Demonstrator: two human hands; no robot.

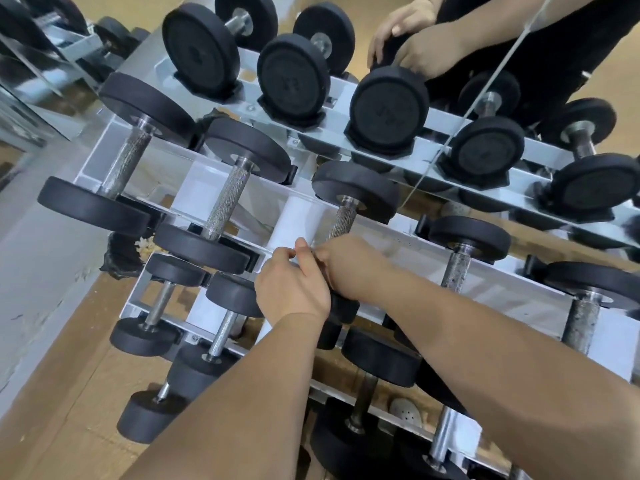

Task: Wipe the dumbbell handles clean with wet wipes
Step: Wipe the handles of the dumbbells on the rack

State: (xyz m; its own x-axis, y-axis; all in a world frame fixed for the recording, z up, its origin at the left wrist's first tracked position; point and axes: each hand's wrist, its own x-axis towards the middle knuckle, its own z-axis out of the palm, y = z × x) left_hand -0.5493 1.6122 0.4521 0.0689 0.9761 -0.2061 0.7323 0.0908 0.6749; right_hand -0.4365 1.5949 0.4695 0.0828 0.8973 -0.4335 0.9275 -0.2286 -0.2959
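Head view, looking down on a rack [398,242] of dumbbells. The left hand [291,289] and right hand [348,268] meet at the centre of the frame, touching each other over the near end of one dumbbell [356,190] on the middle shelf.

The left hand's fingers are curled with the thumb raised. The right hand is turned away, so its fingers are hidden. Whether either hand has hold of anything cannot be told, and no wet wipe can be made out against the pale rack.

The ridged handle [343,220] runs up from the hands towards the upper weight, bare along its visible length, so wiping seems barely begun.

Likely hazards:
- A push along the handle could roll or slide the dumbbell in its cradle and trap fingers between the near weight and the rail.
- The rough ridging may snag and tear a thin wipe, leaving shreds behind.
- With both hands bunched at the lower end, the upper stretch may be missed.
- The right forearm passes close to the next dumbbell [459,268] to the right and could knock it.
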